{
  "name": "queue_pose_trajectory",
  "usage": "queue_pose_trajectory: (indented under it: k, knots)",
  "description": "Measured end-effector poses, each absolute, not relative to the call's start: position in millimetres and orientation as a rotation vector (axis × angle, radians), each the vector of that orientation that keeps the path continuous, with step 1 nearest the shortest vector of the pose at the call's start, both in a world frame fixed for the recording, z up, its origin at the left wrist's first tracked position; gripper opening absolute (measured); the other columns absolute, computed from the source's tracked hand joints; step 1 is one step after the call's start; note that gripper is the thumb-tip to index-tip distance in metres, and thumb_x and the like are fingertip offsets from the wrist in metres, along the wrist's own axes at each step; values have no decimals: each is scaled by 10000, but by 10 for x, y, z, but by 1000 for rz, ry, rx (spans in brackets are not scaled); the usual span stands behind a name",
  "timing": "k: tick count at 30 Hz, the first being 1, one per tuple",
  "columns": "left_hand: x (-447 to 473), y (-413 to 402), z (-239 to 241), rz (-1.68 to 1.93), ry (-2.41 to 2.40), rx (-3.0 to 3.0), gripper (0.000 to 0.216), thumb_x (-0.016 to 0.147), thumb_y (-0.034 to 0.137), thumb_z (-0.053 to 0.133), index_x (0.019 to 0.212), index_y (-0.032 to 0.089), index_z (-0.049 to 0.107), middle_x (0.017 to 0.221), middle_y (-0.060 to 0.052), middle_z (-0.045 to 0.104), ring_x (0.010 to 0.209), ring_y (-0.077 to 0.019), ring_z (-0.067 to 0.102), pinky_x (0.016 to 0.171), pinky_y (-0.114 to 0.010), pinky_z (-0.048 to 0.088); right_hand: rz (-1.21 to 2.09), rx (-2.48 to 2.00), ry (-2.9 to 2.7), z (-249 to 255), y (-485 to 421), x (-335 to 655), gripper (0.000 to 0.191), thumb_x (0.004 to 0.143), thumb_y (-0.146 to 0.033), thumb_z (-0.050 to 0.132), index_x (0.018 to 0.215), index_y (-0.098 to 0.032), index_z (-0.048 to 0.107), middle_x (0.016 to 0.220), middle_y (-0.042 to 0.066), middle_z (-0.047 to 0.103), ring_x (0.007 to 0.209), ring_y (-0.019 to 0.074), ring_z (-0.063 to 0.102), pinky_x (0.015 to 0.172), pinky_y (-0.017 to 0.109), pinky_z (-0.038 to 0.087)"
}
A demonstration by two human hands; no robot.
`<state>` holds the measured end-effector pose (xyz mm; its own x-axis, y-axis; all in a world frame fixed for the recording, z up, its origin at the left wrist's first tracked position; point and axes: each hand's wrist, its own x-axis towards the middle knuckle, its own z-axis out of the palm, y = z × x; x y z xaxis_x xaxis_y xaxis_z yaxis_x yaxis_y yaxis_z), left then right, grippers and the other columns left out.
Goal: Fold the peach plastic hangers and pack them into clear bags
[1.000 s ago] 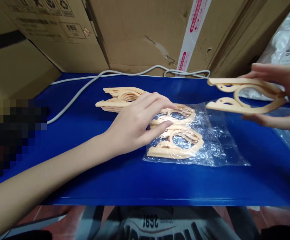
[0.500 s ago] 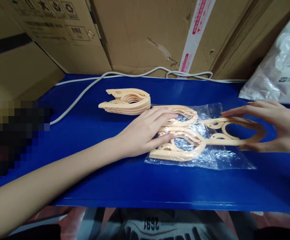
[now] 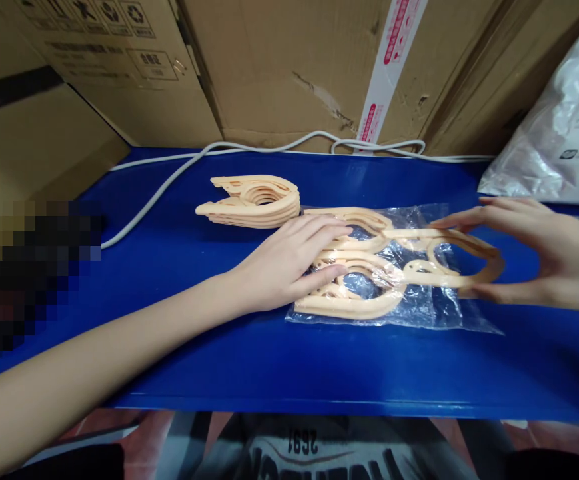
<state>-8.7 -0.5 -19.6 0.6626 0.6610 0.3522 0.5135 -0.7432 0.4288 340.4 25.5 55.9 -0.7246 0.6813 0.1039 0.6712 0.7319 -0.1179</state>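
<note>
My left hand (image 3: 302, 263) lies flat across a clear plastic bag (image 3: 434, 313), fingers spread. Inside that bag are folded beige plastic hangers in two groups, a far group (image 3: 356, 217) and a near group (image 3: 369, 308). On the right, my right hand (image 3: 544, 257) grips the curved end of another folded hanger (image 3: 492, 263) between thumb and fingers. Its two arms point left and reach the bag's contents, between the two groups. A stack of folded hangers (image 3: 262, 207) sits on the blue table just beyond my left hand.
Cardboard boxes (image 3: 279, 73) stand along the back and at the left (image 3: 29, 147) of the blue table (image 3: 209, 360). A white cable (image 3: 164, 183) runs along the rear. A white plastic package (image 3: 544, 147) leans at the back right.
My right hand has moved the hanger left, farther into the bag. My left hand has stayed in nearly the same place on the bag.
</note>
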Motion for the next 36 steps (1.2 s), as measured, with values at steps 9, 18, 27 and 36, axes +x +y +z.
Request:
queue_pose_trajectory:
  k: [9,18,27,36]
  knots:
    - [-73,-17,-198,719,971,2608,505,1050,424,494,1429,91,516,1484,-169,558,1408,-281,478,1196,-465,366,354,-1042,-2682,366,180,3076,641,878,-608,689,1448,-373,511,1342,3,670,1155,263,664,955,390,546]
    - [-68,-71,-160,763,955,2501,553,1008,493,572,1401,106,555,1472,-149,580,1400,-263,504,1177,-421,385,306,-1095,-2841,363,241,3307,891,812,-646,712,1594,-439,338,1502,20,584,1225,356,654,916,493,606]
    - [-63,-65,-163,783,976,2479,654,981,548,595,1458,115,487,1501,-156,560,1394,-274,515,1175,-417,403,385,-1101,-2727,330,225,3158,895,845,-608,717,1613,-385,316,1285,31,688,1050,263,707,846,376,598]
    - [-59,-74,-158,723,959,2502,521,1014,500,549,1428,183,522,1506,-140,557,1414,-287,497,1189,-491,389,446,-1023,-2691,332,205,3100,851,865,-562,722,1603,-376,340,1275,32,695,1045,252,704,862,360,585]
